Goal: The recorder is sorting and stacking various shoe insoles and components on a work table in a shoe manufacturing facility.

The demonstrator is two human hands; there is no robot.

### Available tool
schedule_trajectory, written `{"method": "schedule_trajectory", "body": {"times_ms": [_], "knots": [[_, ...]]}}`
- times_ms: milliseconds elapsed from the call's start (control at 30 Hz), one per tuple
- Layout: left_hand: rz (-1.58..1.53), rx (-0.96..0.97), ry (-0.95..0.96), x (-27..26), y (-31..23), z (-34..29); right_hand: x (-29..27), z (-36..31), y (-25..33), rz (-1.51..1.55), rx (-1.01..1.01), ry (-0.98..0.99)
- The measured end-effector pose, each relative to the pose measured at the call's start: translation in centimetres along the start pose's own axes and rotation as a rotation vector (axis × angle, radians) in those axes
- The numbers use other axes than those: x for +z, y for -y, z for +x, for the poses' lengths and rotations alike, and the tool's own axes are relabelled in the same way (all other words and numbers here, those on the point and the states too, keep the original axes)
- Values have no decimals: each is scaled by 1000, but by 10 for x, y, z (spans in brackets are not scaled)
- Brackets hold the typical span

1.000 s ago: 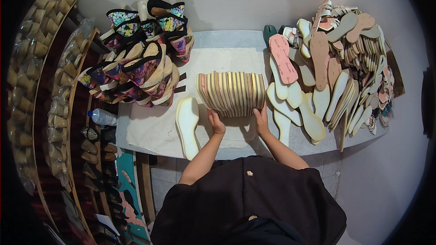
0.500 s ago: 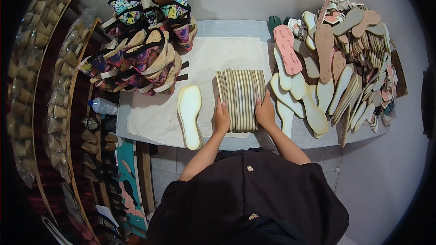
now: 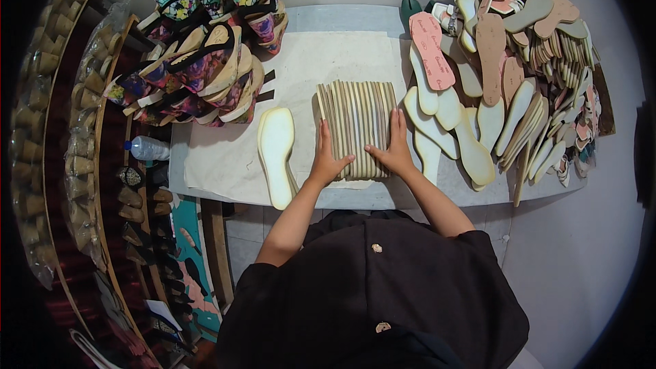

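Note:
A tight row of shoe insoles (image 3: 355, 116), stood on edge, is on the pale sheet (image 3: 301, 68) in front of me. My left hand (image 3: 329, 156) presses along its left side, with the thumb laid over the near part of the row. On the opposite side my right hand (image 3: 395, 154) does the same, fingers straight and thumb turned inward. The row is squeezed between both hands. Left of it, a cream insole (image 3: 276, 154) lies flat on top of at least one other, close to the table's front edge.
Colourful wedge shoes (image 3: 205, 61) are piled at the back left. Loose insoles (image 3: 471, 157) and sandal parts (image 3: 502, 7) heap up along the right. A water bottle (image 3: 148, 148) stands beside the table's left edge, near shelves of wrapped heels (image 3: 82, 150).
Both thumbs have swung inward over the near part of the insole row. My fingers lie straighter along its sides. The whole scene sits slightly higher in the picture.

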State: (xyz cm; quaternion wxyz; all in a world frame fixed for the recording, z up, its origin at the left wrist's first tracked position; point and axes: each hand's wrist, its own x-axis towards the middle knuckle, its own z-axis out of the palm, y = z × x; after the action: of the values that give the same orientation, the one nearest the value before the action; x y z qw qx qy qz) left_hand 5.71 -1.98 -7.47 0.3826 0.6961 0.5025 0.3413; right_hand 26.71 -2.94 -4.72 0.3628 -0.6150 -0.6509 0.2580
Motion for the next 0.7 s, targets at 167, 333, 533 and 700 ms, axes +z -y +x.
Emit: {"method": "schedule_trajectory", "body": {"times_ms": [167,333,533,700], "knots": [[211,83,23,0,-3,-2,3,-8,11,-356,-126,-73],[247,104,44,-8,-3,3,10,-8,25,-611,-71,-83],[366,73,77,-3,-10,3,8,-5,8,-442,-124,-96],[-236,-125,-111,18,-17,7,11,-4,-2,17,198,-288]]}}
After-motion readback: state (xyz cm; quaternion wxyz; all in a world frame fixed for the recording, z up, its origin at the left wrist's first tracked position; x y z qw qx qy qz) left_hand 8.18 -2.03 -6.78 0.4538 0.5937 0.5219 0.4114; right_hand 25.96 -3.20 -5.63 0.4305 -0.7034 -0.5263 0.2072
